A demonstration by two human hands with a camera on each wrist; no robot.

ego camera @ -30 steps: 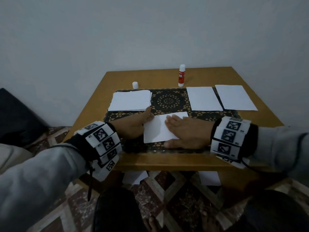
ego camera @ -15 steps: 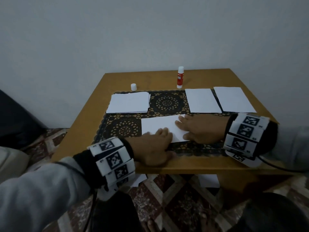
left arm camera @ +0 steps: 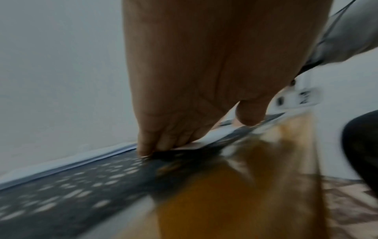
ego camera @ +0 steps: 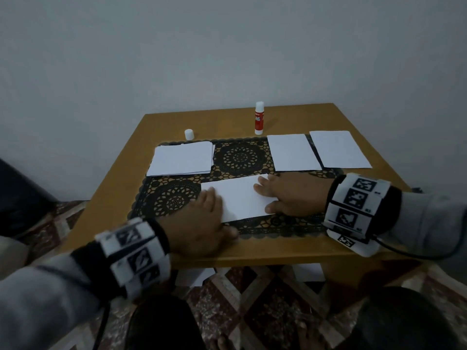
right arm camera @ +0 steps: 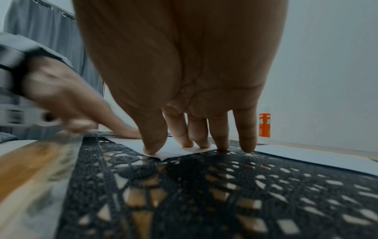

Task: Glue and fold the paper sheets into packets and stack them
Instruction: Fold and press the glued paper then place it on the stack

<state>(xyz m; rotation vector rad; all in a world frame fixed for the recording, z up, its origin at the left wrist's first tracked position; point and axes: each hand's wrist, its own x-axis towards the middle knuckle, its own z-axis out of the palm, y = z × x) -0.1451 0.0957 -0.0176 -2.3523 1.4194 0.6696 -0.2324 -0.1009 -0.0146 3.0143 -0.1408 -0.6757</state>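
Observation:
A folded white paper sheet [ego camera: 240,198] lies on the black lace mat [ego camera: 174,198] near the table's front edge. My left hand [ego camera: 202,218] lies flat on its left end, fingers straight and pressing down [left arm camera: 155,142]. My right hand [ego camera: 285,195] presses its right end with straight, spread fingers [right arm camera: 196,137]. A stack of white packets [ego camera: 182,157] sits at the mat's back left. Two single sheets [ego camera: 293,151] [ego camera: 340,149] lie at the back right. The red glue stick [ego camera: 259,121] stands upright behind them, uncapped, with its white cap [ego camera: 189,134] apart to the left.
The wooden table [ego camera: 121,157] stands against a pale wall. Below it are a patterned carpet [ego camera: 252,299] and a few loose papers [ego camera: 194,276]. A dark cushion [ego camera: 20,193] lies at the left.
My left hand slid from the sheet's left side down along its near left edge, pressing it flat. The right hand shifted toward the sheet's right end. The head view also moved slightly.

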